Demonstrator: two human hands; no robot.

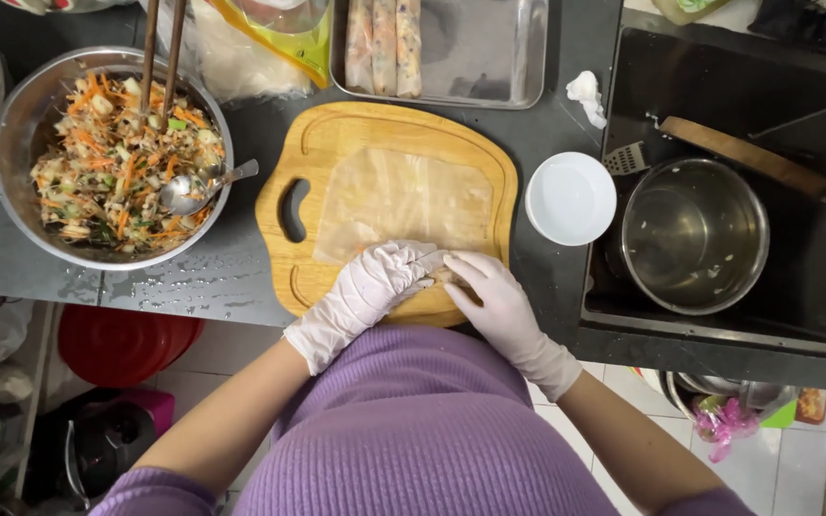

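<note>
Dark stone counter (241, 277), wet in patches, fills the view, with tiled floor seen below its near edge. At the near edge of a wooden cutting board (336, 143), the left hand (370, 287) and right hand (499, 296), both in white gloves, are curled with fingertips meeting over the near end of a translucent rice paper sheet (403, 196); a little filling appears to be tucked beneath them, and the sheet is pinched and folded by both hands rather than held open. Most of the sheet is laid flat on the board beyond the fingers, so the rolling is judged to be barely begun. To the left, a metal bowl (21, 124) of shredded vegetable filling is seen well stocked, with a spoon (203, 186) and chopsticks (160, 57) resting in it. To the right, a small white dish (571, 198) is set beside a sink holding a steel pot (692, 234). Farther off, three finished rolls (384, 46) are laid at the left end of a metal tray (489, 53), much of which is left bare.
</note>
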